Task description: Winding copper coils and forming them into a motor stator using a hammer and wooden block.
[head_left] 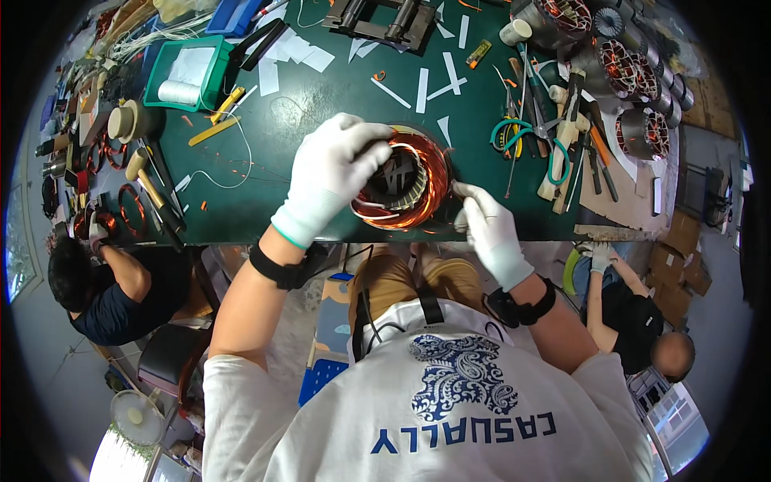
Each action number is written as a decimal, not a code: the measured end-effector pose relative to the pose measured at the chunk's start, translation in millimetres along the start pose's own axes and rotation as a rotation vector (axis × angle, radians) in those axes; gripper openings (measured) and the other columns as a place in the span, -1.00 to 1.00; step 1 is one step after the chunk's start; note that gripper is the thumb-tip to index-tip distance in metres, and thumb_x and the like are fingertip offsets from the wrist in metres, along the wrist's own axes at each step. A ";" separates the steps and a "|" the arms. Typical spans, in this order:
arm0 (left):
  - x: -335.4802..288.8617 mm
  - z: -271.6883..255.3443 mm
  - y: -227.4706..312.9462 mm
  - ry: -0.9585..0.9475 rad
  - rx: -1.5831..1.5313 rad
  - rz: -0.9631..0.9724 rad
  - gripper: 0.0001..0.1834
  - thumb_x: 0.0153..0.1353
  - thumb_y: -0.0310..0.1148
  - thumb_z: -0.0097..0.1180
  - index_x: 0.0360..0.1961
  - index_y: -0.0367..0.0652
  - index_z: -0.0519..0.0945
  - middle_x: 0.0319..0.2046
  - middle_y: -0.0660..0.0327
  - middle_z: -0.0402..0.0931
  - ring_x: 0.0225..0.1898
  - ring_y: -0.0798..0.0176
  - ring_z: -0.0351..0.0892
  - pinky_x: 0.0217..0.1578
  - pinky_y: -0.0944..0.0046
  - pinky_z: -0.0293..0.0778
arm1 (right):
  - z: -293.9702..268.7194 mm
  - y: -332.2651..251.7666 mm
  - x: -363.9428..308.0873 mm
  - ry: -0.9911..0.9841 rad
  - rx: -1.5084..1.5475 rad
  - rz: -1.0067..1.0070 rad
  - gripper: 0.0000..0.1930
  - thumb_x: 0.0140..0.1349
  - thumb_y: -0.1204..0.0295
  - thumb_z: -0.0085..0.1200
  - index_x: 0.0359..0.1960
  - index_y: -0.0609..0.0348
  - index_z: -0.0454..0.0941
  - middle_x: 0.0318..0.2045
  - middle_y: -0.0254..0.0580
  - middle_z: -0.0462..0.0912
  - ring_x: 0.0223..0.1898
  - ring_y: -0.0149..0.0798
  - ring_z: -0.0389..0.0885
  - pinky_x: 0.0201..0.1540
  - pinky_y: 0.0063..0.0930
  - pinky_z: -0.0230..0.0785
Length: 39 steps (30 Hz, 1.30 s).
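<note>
Copper-wound ring [419, 209]: on the table [317, 96], near the front edge; a hard tug could shift it.
Left hand [336, 157]: curled narrow over its upper left, grip unclear.
Right hand [488, 229]: narrow beside it (whether pinching wire, I cannot tell); rough pulling could nick the copper.

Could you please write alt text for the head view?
A white-gloved left hand lies over the upper left of a copper wire ring on a green table, while the gloved right hand is close by the ring's right edge. Teal-handled scissors lie to the right, and a green tray holding a white spool sits at the upper left.
</note>
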<state>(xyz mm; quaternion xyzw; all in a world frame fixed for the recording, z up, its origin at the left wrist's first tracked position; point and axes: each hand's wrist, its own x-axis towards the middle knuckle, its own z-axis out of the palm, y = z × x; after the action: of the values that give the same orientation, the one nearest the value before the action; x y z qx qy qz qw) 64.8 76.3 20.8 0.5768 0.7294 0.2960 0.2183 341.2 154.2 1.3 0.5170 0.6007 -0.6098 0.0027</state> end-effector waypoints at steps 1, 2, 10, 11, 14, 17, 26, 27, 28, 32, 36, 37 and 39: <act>0.3 5.3 -5.9 0.177 -0.390 -0.169 -0.75 0.33 -0.31 0.29 -0.06 -0.21 0.71 -0.12 0.18 0.71 -0.24 0.23 0.67 -0.18 0.28 0.55 | -4.9 17.3 4.5 0.027 0.022 0.009 -0.65 0.56 0.33 -0.09 0.22 0.20 0.57 -0.45 -0.42 0.57 -0.48 -0.62 0.41 -0.40 -0.68 0.30; 1.3 -1.6 -18.0 0.176 -0.586 -0.477 -0.71 0.42 -0.23 0.23 0.00 -0.21 0.69 -0.11 0.21 0.71 -0.29 0.40 0.62 -0.23 0.41 0.48 | -14.3 32.2 3.4 0.005 0.168 0.067 -0.66 0.55 0.31 -0.05 0.17 0.23 0.60 -0.46 -0.43 0.55 -0.48 -0.61 0.42 -0.40 -0.67 0.31; -75.4 -135.4 -135.2 0.759 -0.871 -0.382 -0.74 0.51 -0.36 0.06 0.08 -0.28 0.58 -0.20 0.27 0.58 -0.35 0.48 0.46 -0.32 0.47 0.39 | -167.7 140.8 -62.9 0.399 -0.141 0.286 -0.72 0.47 0.42 -0.02 0.08 0.24 0.63 -0.37 -0.31 0.66 -0.39 -0.47 0.57 -0.34 -0.56 0.44; -56.6 -132.2 -78.9 0.952 -0.590 -0.376 -0.75 0.48 -0.40 0.08 0.08 -0.28 0.59 -0.20 0.27 0.58 -0.34 0.49 0.46 -0.30 0.47 0.40 | -191.8 147.9 -64.8 0.493 -0.114 0.224 -0.72 0.49 0.42 -0.05 0.09 0.26 0.61 -0.35 -0.28 0.66 -0.37 -0.46 0.58 -0.32 -0.56 0.44; -47.9 -75.1 29.1 0.602 0.038 -0.104 -0.84 0.32 -0.48 0.24 -0.09 -0.18 0.70 -0.21 0.23 0.67 -0.34 0.34 0.55 -0.21 0.22 0.55 | -187.9 78.4 -58.8 0.638 0.099 -0.255 -0.73 0.52 0.49 -0.11 0.08 0.33 0.59 -0.23 -0.18 0.68 -0.25 -0.43 0.64 -0.20 -0.58 0.49; -26.7 -10.1 59.3 0.101 0.689 0.055 -0.70 0.09 -0.17 0.40 -0.24 -0.08 0.64 -0.38 0.25 0.51 -0.31 0.11 0.53 -0.32 0.08 0.38 | -91.9 -55.1 -53.1 0.442 -0.032 -0.687 -0.74 0.50 0.51 -0.02 0.10 0.35 0.58 0.00 -0.03 0.71 -0.03 -0.26 0.70 0.04 -0.37 0.55; -22.8 11.5 55.7 0.092 0.643 0.016 -0.64 0.04 -0.04 0.44 -0.26 0.00 0.64 -0.35 0.22 0.53 -0.23 0.09 0.56 -0.23 0.04 0.42 | 13.7 -14.0 -2.5 0.042 -0.698 -0.302 0.17 0.08 -0.08 0.41 0.55 0.30 -0.03 0.39 0.30 0.31 0.29 0.22 0.48 0.29 -0.05 0.41; -21.1 14.1 57.3 0.086 0.674 -0.007 -0.67 0.03 -0.07 0.45 -0.30 0.02 0.63 -0.35 0.23 0.53 -0.25 0.09 0.56 -0.25 0.05 0.42 | 15.9 -18.9 -3.4 -0.120 -0.495 -0.054 0.05 0.19 0.07 0.37 0.54 0.33 0.00 0.26 0.19 0.46 0.20 -0.01 0.55 0.23 -0.22 0.44; -18.2 15.3 58.5 0.036 0.739 -0.035 -0.69 0.03 -0.10 0.45 -0.37 0.00 0.61 -0.35 0.26 0.53 -0.24 0.09 0.56 -0.24 0.05 0.41 | 18.4 -23.5 -4.5 -0.275 -0.287 0.194 -0.07 0.29 0.22 0.33 0.53 0.36 0.02 0.13 0.07 0.60 0.11 -0.24 0.62 0.18 -0.38 0.47; -21.9 12.9 30.8 0.163 0.526 0.058 -0.72 0.10 -0.23 0.40 -0.51 -0.12 0.56 -0.48 0.20 0.47 -0.36 0.04 0.55 -0.34 0.07 0.39 | 28.3 11.8 -23.3 -0.261 0.174 0.042 -0.62 0.43 0.27 0.14 0.06 0.39 0.61 -0.06 0.14 0.72 -0.06 -0.11 0.75 0.05 -0.36 0.54; -43.0 -0.5 0.9 0.283 -0.044 -0.342 -0.73 0.16 -0.37 0.31 -0.56 -0.25 0.50 -0.57 0.09 0.39 -0.51 0.12 0.44 -0.38 0.15 0.42 | -7.7 37.3 -42.6 -0.258 -0.116 0.136 -0.80 0.43 0.39 0.07 -0.03 0.17 0.66 -0.21 0.06 0.71 -0.31 -0.01 0.70 -0.19 -0.27 0.54; -48.5 -2.1 -5.6 0.334 -0.102 -0.422 -0.69 0.20 -0.36 0.30 -0.53 -0.28 0.46 -0.55 0.09 0.37 -0.51 0.16 0.38 -0.36 0.19 0.40 | -18.1 71.2 -45.4 -0.235 -0.386 -0.171 -0.80 0.40 0.42 0.06 -0.04 0.18 0.65 -0.22 0.05 0.70 -0.34 0.03 0.67 -0.22 -0.22 0.53; -62.3 -11.3 -33.9 0.504 0.016 -0.409 -0.69 0.23 -0.34 0.33 -0.48 -0.30 0.48 -0.50 0.09 0.40 -0.45 0.17 0.43 -0.32 0.21 0.42 | -46.8 120.3 -58.6 -0.232 -0.705 -0.519 -0.79 0.35 0.46 0.07 -0.04 0.19 0.63 -0.19 0.03 0.67 -0.36 0.09 0.64 -0.26 -0.15 0.51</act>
<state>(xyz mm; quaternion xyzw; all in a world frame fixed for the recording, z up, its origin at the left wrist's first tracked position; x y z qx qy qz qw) 48.1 8.3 4.5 0.3287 0.8636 0.3736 0.0813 472.9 118.9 -37.3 0.2448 0.8772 -0.4023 0.0930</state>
